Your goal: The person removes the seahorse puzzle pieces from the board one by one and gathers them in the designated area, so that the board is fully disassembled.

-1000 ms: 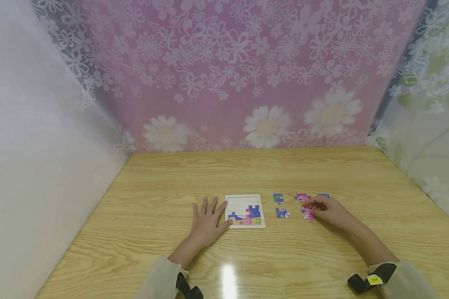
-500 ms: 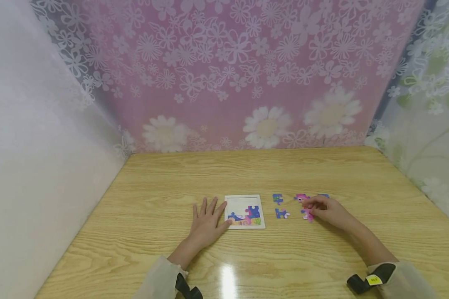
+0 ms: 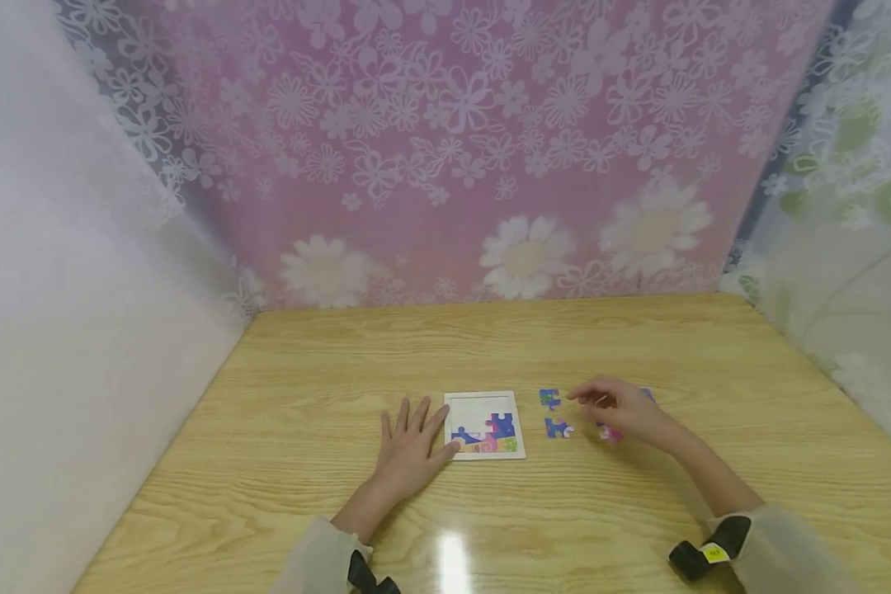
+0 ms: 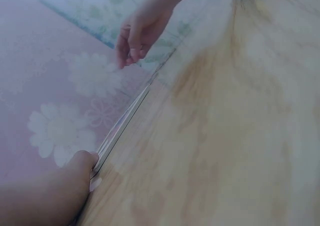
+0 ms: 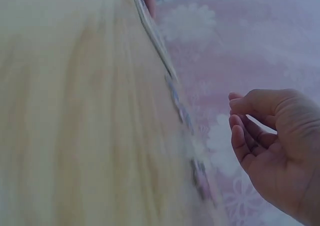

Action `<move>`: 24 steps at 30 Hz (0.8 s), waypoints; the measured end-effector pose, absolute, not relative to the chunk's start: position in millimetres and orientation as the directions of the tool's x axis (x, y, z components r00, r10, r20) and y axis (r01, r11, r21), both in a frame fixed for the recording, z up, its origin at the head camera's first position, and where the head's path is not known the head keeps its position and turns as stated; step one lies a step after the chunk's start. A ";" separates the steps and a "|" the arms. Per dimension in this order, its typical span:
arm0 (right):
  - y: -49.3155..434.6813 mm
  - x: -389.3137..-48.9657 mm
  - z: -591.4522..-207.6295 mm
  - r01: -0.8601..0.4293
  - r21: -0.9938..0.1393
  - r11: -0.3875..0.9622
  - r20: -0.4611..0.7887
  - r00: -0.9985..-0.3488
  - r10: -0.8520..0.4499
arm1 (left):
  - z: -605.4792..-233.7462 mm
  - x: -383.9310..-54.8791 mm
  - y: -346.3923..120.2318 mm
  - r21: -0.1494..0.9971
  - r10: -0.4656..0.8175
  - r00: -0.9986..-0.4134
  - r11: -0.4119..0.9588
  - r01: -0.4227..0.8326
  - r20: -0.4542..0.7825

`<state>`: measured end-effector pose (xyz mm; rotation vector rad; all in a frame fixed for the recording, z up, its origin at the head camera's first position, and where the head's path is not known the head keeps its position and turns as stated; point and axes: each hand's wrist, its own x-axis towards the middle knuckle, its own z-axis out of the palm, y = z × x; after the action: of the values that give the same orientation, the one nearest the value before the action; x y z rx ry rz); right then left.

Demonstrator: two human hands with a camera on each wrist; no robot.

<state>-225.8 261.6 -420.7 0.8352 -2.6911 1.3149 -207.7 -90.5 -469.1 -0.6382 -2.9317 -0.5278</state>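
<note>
My left hand (image 3: pixel 407 455) lies with spread fingers at the left side of a small white puzzle tray (image 3: pixel 519 429); its thumb rests on the lower left rim. Joined jigsaw pieces (image 3: pixel 502 426) in blue, pink and yellow fill the lower part of the tray. Raised over the loose pieces to the right is my right hand (image 3: pixel 634 412), fingers loosely bent. In the right wrist view that hand (image 5: pixel 275 151) shows nothing between thumb and fingertips. A pink jigsaw piece (image 3: pixel 610 434) peeks out below it. Another pink piece behind the hand is hidden.
Two blue jigsaw pieces, an upper one (image 3: pixel 549 398) and a lower one (image 3: pixel 555 428), lie between the tray and my right hand. Another blue piece (image 3: pixel 648 394) shows behind that hand. A flowered curtain (image 3: pixel 416 165) borders the wooden table (image 3: pixel 386 346) at the back.
My right hand has lifted off the pink pieces and shifted slightly left and up. The left hand stays at the tray. The head view has tilted a little.
</note>
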 end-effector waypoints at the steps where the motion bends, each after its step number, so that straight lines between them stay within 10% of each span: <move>1: 256.4 -227.2 -418.7 -0.485 -0.724 0.490 0.256 -0.849 -0.462 | -469.0 -207.7 -90.4 0.314 0.388 -0.907 0.851 0.421 0.164; 24: 174.2 -253.8 -425.5 -0.509 -0.754 0.415 0.193 -0.775 -0.601 | -470.7 -210.7 -90.9 0.296 0.374 -0.917 0.868 0.398 0.137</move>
<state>-253.8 174.2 -425.5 1.0763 -2.7309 1.3930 -210.7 -90.9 -470.7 -0.6132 -2.9632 -0.4947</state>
